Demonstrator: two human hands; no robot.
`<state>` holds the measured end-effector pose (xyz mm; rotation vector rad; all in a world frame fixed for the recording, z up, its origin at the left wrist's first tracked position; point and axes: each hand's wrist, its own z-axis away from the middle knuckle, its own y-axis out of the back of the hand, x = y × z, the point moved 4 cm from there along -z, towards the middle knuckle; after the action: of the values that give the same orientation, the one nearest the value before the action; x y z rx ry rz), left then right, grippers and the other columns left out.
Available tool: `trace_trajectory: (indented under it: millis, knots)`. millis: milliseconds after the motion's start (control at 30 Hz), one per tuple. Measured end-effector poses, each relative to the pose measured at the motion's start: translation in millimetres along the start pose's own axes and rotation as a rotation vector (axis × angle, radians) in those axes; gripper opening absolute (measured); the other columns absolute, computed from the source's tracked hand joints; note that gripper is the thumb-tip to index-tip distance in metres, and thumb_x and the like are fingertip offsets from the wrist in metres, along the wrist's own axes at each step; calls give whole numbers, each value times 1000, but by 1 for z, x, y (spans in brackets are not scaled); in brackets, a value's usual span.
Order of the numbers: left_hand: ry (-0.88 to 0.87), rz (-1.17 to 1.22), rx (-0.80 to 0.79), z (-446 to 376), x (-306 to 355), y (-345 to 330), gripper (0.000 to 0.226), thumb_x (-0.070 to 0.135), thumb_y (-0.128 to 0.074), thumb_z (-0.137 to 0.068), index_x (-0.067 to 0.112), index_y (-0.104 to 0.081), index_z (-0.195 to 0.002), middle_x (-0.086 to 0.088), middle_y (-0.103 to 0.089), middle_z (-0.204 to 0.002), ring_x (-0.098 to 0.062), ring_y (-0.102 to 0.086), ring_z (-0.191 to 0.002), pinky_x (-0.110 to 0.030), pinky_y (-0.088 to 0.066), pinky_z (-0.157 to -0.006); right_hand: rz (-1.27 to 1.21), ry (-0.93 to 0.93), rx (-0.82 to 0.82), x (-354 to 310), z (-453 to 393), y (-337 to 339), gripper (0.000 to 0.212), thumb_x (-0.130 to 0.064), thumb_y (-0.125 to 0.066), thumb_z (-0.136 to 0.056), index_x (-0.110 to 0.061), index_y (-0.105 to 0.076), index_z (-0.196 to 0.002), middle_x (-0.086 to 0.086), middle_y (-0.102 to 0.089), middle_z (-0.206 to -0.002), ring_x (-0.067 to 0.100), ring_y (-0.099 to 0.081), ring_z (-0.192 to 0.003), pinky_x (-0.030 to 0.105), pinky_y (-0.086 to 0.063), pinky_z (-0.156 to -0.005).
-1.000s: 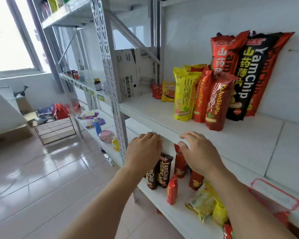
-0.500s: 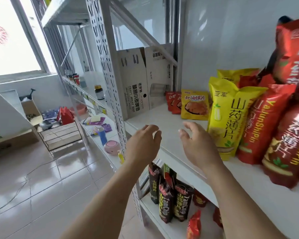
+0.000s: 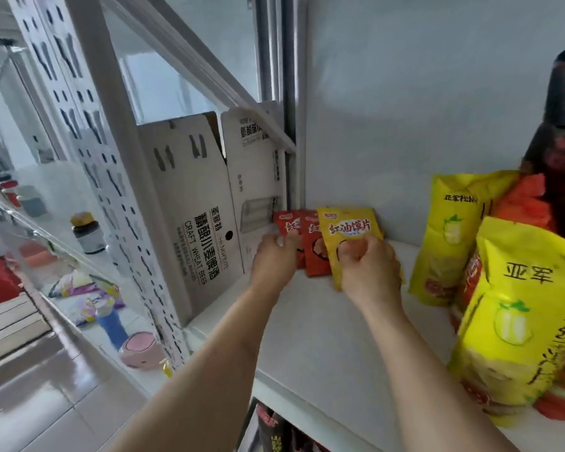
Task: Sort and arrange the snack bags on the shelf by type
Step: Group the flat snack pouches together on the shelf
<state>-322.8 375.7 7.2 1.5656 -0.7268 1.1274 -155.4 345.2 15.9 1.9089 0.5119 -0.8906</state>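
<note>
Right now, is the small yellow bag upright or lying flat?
Upright: the small yellow bag stands on its bottom edge, front facing out, right hand pinching it.

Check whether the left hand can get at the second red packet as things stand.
Probably yes: the left hand already holds the outer red packet, and the second red packet stands right beside it, overlapped only by the small yellow packet.
</note>
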Motion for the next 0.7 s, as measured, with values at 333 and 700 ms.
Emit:
trace_trajectory:
  millis: [333, 700]
  knots:
    - [82, -46, -118, -97, -4, -43, 73, 61, -42, -97, 6, -40, -144, -17, -54, -142, -38, -49, -131, -41, -41, -108, 258, -257, 44, 27, -47, -25, 63, -53, -49, -93, -13, -44, -141, 16, -48, -141, 36, -44, -131, 46, -37, -104]
    - [232, 589, -305, -121, -19, -67, 34, 32, -69, -94, 8, -66, -117, -11, -74, -112, -27, -72, -97, -38, -59, -86, 404, -383, -1, 35, -54, -31, 80, -74, -39, -87, -12, -45, -139, 18, -47, -138, 38, -42, -129, 43, -35, -104]
